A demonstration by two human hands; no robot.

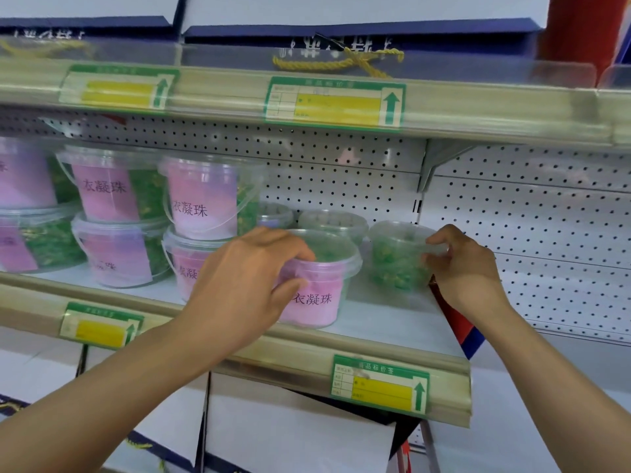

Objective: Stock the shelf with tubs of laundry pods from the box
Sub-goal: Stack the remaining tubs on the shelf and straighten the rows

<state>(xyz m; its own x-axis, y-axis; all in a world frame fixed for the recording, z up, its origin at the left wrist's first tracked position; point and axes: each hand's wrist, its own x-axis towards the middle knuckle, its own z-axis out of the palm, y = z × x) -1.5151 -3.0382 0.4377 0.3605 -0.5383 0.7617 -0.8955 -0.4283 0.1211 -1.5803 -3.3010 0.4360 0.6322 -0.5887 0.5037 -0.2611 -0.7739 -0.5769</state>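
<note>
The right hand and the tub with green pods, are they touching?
Touching. The head view shows the right hand with curled fingers pinching the rim of the green-pod tub.

Left hand covers left part of pink-labelled tub; label's first character hidden. Right hand fingertips blurred against rim of green tub; grip not resolved. Leftmost stacked tubs cut off by frame edge. Price tag print too small to be read. Rear tubs blurred, contents unclear.
</note>
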